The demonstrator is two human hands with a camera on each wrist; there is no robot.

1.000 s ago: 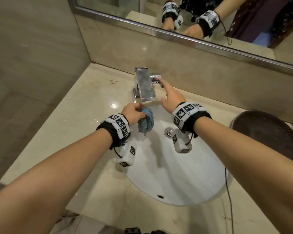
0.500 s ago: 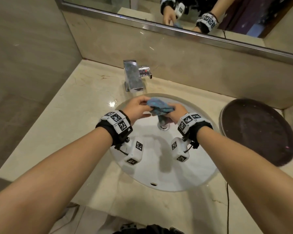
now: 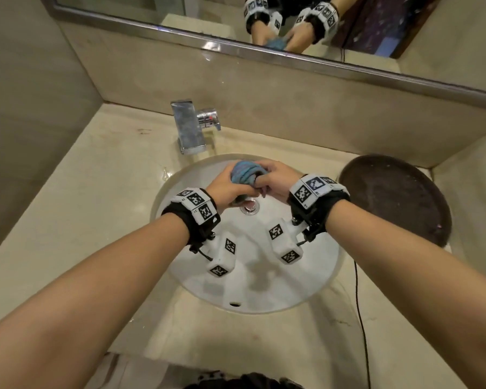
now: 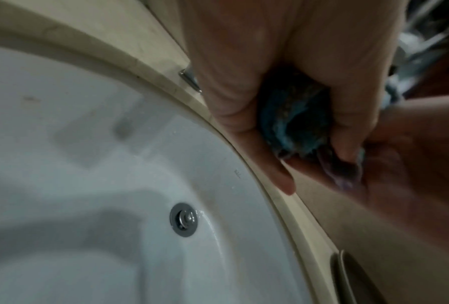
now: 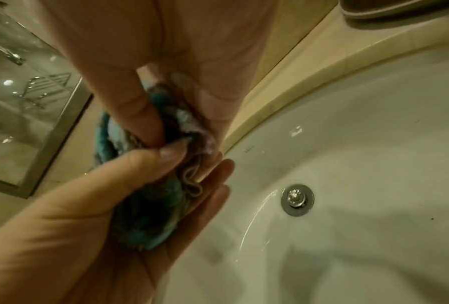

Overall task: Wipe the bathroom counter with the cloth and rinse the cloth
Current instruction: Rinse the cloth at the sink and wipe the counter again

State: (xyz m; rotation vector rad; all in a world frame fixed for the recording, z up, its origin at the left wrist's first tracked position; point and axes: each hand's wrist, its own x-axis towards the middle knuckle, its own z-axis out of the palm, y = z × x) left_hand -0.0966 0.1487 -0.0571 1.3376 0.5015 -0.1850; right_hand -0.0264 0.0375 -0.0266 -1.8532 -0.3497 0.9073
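A blue cloth [image 3: 246, 172], bunched into a ball, is held between both my hands over the back of the white sink basin [image 3: 264, 290]. My left hand [image 3: 226, 189] grips it from the left, and my right hand [image 3: 272, 179] pinches it from the right. In the left wrist view my left hand [image 4: 283, 115] curls round the cloth [image 4: 293, 123]. In the right wrist view my right hand [image 5: 171, 115] pinches the cloth [image 5: 150, 205] against my left palm. The drain [image 3: 249, 206] lies just below the hands. The beige counter [image 3: 101, 192] surrounds the basin.
A chrome tap [image 3: 190, 127] with a side lever stands on the counter behind the basin; no water is seen running. A dark round tray [image 3: 399, 197] sits at the right. A mirror [image 3: 264, 21] runs along the back wall. A thin black cable [image 3: 359, 318] hangs by my right arm.
My right hand left the tap lever and joined my left hand on the cloth. Both hands have bunched the cloth tighter over the drain. The view shifted slightly.
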